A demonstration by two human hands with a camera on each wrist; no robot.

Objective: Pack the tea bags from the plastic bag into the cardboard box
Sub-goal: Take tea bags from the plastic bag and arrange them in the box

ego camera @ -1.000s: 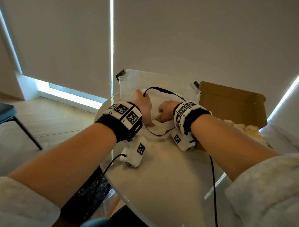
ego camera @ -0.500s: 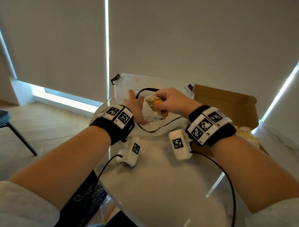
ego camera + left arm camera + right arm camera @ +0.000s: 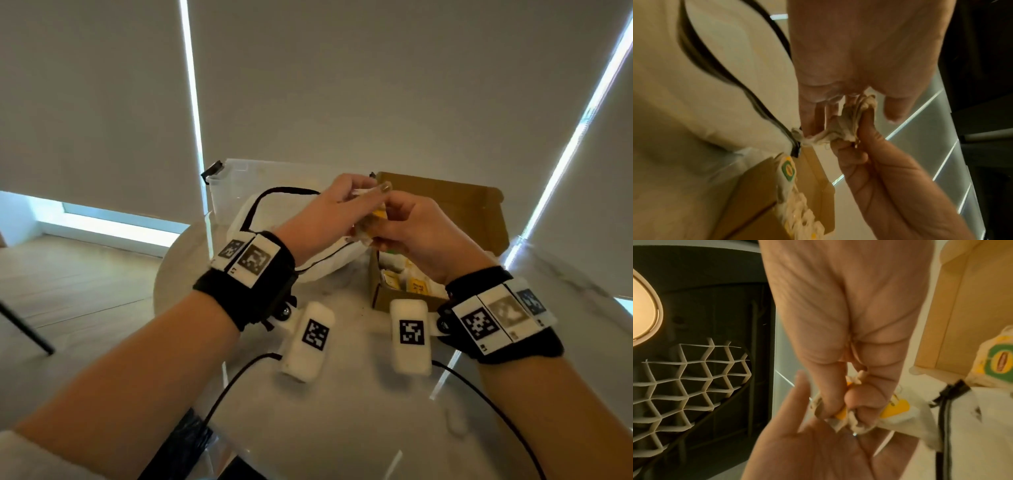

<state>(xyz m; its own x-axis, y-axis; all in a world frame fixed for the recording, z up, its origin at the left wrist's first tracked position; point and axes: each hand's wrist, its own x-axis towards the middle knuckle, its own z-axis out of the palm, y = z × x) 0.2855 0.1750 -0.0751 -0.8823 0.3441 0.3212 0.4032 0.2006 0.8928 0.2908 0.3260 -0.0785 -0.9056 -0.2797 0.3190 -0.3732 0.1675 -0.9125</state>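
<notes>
In the head view my right hand (image 3: pixel 387 226) grips a small bunch of tea bags (image 3: pixel 371 222) with yellow tags, held in the air between the white bag (image 3: pixel 274 222) and the open cardboard box (image 3: pixel 455 212). My left hand (image 3: pixel 363 195) is raised beside it, fingers fairly straight and touching the bunch. The left wrist view shows the crumpled tea bags (image 3: pixel 846 128) between both hands. In the right wrist view my right hand (image 3: pixel 838 402) curls round the tea bags (image 3: pixel 839 414) over my open left palm (image 3: pixel 807 426). More tea bags (image 3: pixel 411 281) lie in the box.
A clear plastic bin (image 3: pixel 233 178) stands behind the white bag on the round white table (image 3: pixel 342 411). Black cables trail from both wrists. A black chair leg (image 3: pixel 24 332) is at the far left and dark plastic (image 3: pixel 185 442) hangs below the table's near edge.
My right hand has lifted the tea bags out of the white bag and moved right toward the box. My left hand has left the bag's rim and risen to meet it.
</notes>
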